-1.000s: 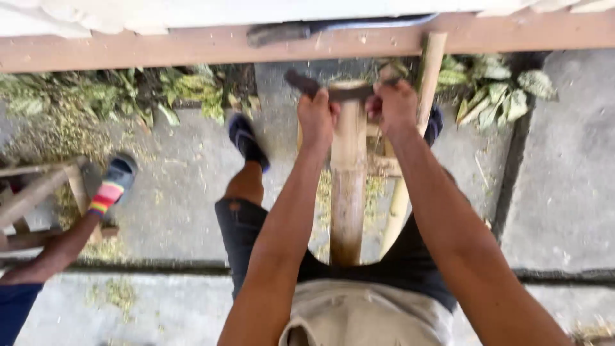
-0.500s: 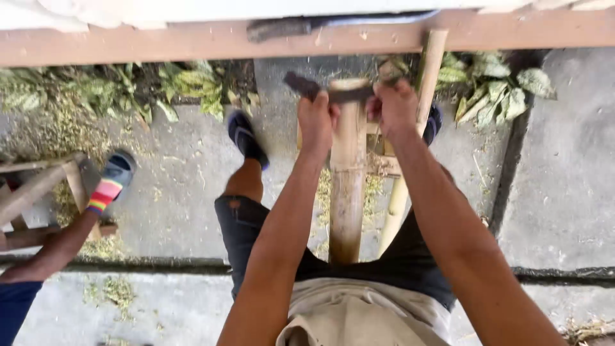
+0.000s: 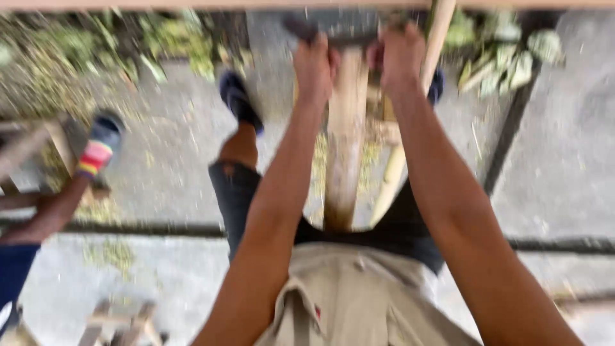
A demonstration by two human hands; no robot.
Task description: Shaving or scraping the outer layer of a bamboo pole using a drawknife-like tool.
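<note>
Since half a second ago the view has tipped down and closed in: both hands and the blade now sit at the top edge of the frame, and the picture is motion-blurred.

Grey concrete floor (image 3: pixel 564 166) carries everything; a dark joint line runs across it below the knees. Leaf litter lies along its far edge, top left and top right.

Thick pale-brown bamboo pole (image 3: pixel 344 141) stands close to upright between the person's legs, its foot near the dark shorts and its top end under the blade. Judged stiff, hard and fairly heavy, with a smooth rounded skin likely to slip; best gripped round the shaft, or braced between the legs as here. A thinner yellow bamboo stick (image 3: pixel 410 128) leans just to its right.

Dark flat metal blade (image 3: pixel 333 29) lies crosswise on the pole's top end. Left hand (image 3: pixel 315 64) is clamped on one end of it, right hand (image 3: pixel 398 54) on the other, hands apart with the pole between them. Edge detail is lost to blur.

Another person's leg in a striped sock (image 3: pixel 96 154) shows at left, beside a wooden frame (image 3: pixel 38 144).
</note>
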